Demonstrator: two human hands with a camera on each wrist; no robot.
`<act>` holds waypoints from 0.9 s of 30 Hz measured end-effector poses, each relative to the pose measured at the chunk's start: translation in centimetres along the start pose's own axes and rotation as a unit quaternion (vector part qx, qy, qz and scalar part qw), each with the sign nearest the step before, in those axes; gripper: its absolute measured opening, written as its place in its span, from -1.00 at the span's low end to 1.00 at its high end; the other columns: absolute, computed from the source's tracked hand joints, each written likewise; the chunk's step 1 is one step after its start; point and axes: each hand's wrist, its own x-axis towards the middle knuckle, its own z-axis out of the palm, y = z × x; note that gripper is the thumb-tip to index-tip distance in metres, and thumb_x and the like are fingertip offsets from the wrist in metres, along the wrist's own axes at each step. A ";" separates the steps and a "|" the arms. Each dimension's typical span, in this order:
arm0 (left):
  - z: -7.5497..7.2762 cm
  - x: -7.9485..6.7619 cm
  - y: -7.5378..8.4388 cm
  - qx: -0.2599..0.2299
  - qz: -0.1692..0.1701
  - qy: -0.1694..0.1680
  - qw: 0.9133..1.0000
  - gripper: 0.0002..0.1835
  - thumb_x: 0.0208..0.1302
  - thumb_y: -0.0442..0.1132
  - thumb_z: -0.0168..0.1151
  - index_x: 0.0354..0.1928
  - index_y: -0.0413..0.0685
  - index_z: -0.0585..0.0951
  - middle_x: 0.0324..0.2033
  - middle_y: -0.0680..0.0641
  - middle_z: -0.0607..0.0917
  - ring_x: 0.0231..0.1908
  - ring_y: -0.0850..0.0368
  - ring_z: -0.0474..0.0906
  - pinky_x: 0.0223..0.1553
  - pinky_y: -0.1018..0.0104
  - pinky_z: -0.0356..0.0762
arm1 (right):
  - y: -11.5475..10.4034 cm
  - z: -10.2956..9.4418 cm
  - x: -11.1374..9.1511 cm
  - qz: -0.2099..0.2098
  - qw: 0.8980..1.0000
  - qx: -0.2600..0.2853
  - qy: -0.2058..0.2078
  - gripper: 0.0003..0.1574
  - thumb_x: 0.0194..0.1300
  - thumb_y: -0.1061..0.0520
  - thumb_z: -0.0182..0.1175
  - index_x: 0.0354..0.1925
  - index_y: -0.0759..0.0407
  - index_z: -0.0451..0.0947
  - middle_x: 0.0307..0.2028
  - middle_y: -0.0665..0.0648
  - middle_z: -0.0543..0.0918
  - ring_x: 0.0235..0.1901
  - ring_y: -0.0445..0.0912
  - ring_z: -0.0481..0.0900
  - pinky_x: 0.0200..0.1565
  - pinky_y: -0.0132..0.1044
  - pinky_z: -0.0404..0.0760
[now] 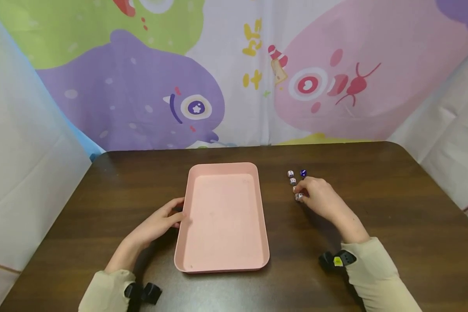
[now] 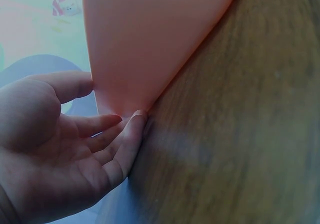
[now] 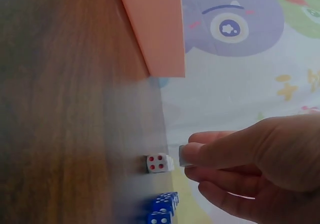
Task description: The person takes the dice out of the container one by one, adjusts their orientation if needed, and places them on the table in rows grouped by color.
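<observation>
My left hand holds a pink rectangular tray at its left side. In the left wrist view, the thumb is at the rim and the other fingertips meet the lower edge of the tray wall. To the right of the tray, my right hand pinches a small light-coloured die between thumb and fingers; its pips are hidden. Close by are a white die with red pips and blue dice. The head view shows white dice in a short row and a blue die.
The dark wooden table carries the tray and dice. Behind it hangs a cartoon-printed cloth, with pale cloth at both sides. A black wrist device sits on each sleeve.
</observation>
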 end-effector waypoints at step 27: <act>-0.4 -0.7 0.0 -0.001 -0.007 0.005 1.000 -0.43 0.32 -0.19 -0.02 0.31 -0.24 0.13 0.20 -0.31 0.27 -0.06 -0.03 0.45 -0.10 0.22 0.45 | 0.0 1.0 0.2 0.014 0.996 -0.044 -0.076 -0.84 -0.05 0.29 0.26 -0.44 0.06 0.61 -0.52 -0.02 0.57 -0.45 -0.11 0.50 -0.43 -0.14 0.46</act>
